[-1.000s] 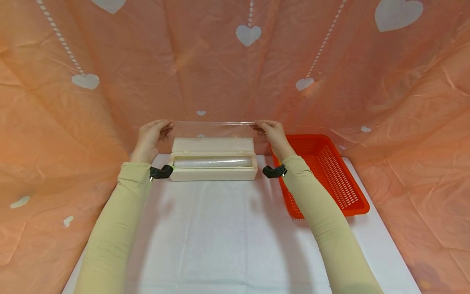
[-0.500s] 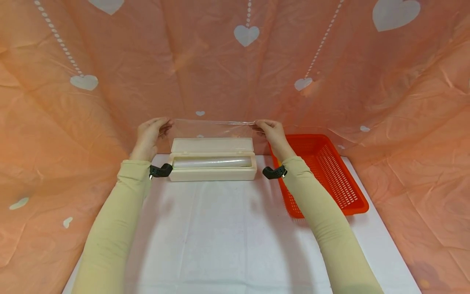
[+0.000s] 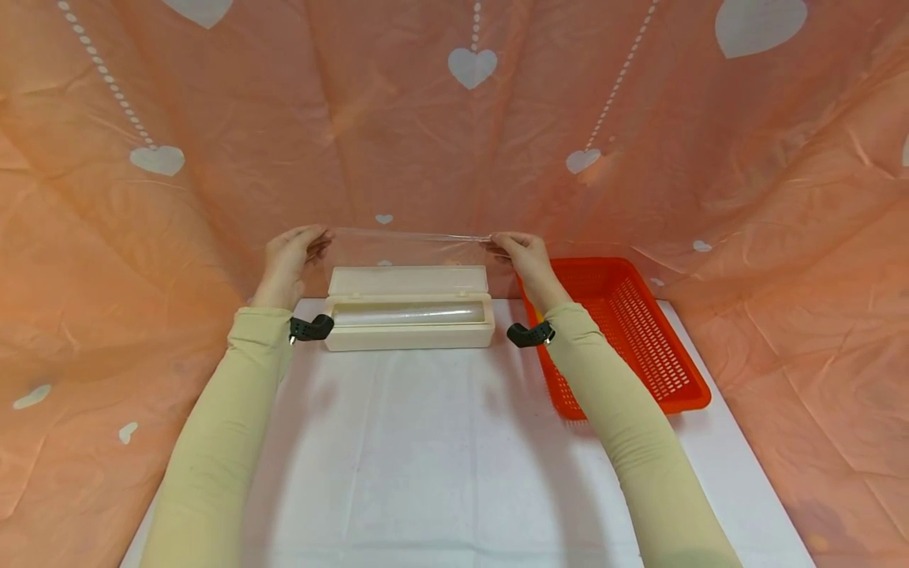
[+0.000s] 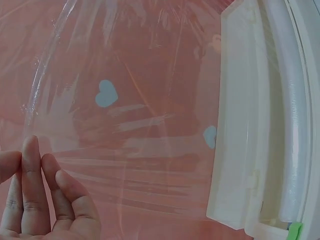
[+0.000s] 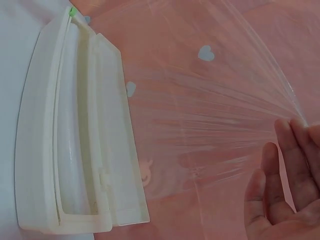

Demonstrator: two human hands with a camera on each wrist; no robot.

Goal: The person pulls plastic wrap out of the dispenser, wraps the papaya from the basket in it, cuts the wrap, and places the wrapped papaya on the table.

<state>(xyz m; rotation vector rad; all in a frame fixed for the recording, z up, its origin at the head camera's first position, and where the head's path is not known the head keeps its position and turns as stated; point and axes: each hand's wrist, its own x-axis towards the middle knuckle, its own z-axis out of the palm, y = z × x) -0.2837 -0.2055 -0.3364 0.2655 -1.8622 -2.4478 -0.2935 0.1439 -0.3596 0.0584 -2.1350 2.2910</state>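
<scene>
A sheet of clear plastic wrap is stretched between my two raised hands, beyond a cream dispenser box. My left hand pinches one corner of the film between thumb and fingers; the left wrist view shows the fingertips at its gathered edge. With thumb and fingertips my right hand pinches the other corner, where creases fan out in the right wrist view. Behind the film, the box stands with its lid tipped back. Inside lies the wrap roll. A small green piece shows at one end of the box.
To the right, a red-orange perforated basket stands partly under my right forearm. A white cloth covers the table. Peach curtains with white hearts hang behind and at both sides.
My left hand has risen very slightly, and the film's top edge now slopes down a little toward the right. Both hands keep their hold; the view has shifted slightly.
</scene>
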